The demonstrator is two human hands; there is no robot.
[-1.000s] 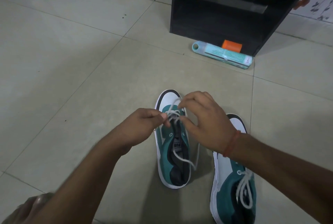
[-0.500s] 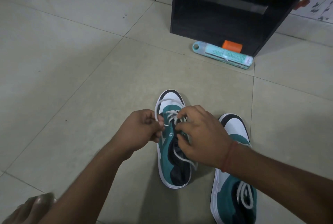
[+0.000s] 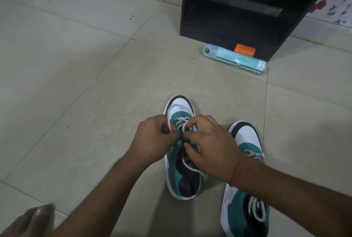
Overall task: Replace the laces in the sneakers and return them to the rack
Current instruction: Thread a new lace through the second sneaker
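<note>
Two teal-and-white sneakers with black toe rims are sitting on the tiled floor (image 3: 76,84), toes pointing away toward a dark rack (image 3: 238,7). The left sneaker (image 3: 174,175) is lying between the forearms, its white lace (image 3: 181,120) threaded only through the eyelets nearest the toe — one loop is arching over the white toe cap, and a loose end is trailing back across the dark opening and over the shoe's right edge. The left hand (image 3: 152,141) is pinching the lace at the shoe's left side, fingers curled tight. The right hand (image 3: 211,145) is curling its fingers around lace strands over the tongue. The right sneaker (image 3: 245,141) is resting just beside, partly under the right forearm — its lace looks done up. A light-teal tube (image 3: 234,59) and an orange block (image 3: 244,50) are lying at the rack's foot.
</note>
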